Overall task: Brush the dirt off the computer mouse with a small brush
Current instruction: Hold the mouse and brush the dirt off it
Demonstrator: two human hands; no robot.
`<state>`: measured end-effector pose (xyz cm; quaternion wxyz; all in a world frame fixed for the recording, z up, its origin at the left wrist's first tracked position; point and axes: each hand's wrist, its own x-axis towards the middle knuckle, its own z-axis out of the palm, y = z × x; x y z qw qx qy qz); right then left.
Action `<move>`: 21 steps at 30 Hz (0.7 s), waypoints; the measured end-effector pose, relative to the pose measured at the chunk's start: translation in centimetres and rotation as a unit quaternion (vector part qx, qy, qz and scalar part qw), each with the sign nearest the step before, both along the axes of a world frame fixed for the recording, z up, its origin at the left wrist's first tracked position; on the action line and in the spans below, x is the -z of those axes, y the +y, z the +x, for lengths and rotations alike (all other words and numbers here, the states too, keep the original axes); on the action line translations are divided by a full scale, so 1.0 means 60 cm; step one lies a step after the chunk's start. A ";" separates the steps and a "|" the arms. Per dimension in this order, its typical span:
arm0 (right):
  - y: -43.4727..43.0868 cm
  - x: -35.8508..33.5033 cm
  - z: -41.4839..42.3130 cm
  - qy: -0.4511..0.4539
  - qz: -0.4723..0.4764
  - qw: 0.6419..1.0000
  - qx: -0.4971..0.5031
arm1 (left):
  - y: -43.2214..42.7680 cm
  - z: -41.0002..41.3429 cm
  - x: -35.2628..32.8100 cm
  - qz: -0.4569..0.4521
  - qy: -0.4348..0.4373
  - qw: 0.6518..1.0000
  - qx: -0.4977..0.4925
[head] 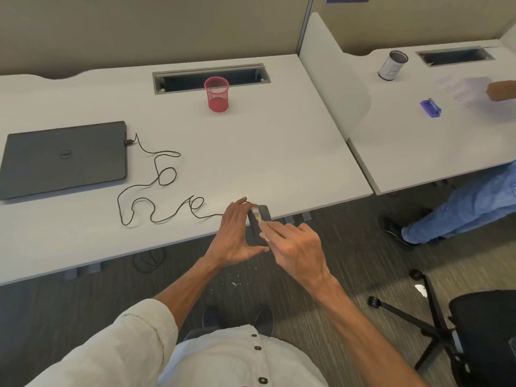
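Note:
A dark computer mouse is held just past the front edge of the white desk. My left hand grips it, fingers along its left side and thumb under its near end. My right hand pinches a small pale brush whose blurred bristles lie on the mouse's top. The mouse's black cable runs in loops across the desk to a shut grey laptop at the left.
A red mesh pen cup stands at the back by a cable slot. On the neighbouring desk are a silver cup, a purple item, papers and another person's hand. An office chair stands at the lower right.

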<state>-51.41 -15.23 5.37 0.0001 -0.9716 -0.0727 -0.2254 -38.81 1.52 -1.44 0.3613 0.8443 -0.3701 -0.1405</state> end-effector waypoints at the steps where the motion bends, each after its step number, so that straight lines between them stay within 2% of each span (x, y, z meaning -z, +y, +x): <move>1: -0.005 0.001 0.003 0.011 -0.014 1.000 -0.009 | -0.001 0.000 -0.001 0.003 0.004 1.000 0.000; 6: -0.004 0.012 -0.009 0.082 -0.016 0.996 -0.044 | -0.003 -0.001 -0.001 -0.018 -0.006 1.000 -0.005; 12: 0.001 0.008 -0.034 0.105 -0.003 0.993 -0.052 | -0.008 -0.005 0.003 -0.014 0.004 1.000 -0.008; 18: -0.005 -0.007 -0.026 0.049 0.030 0.998 -0.018 | -0.010 -0.006 0.004 0.004 -0.010 1.000 0.003; 21: -0.008 -0.005 -0.022 0.061 0.015 0.998 -0.012 | -0.012 -0.006 0.001 0.010 -0.014 1.000 0.008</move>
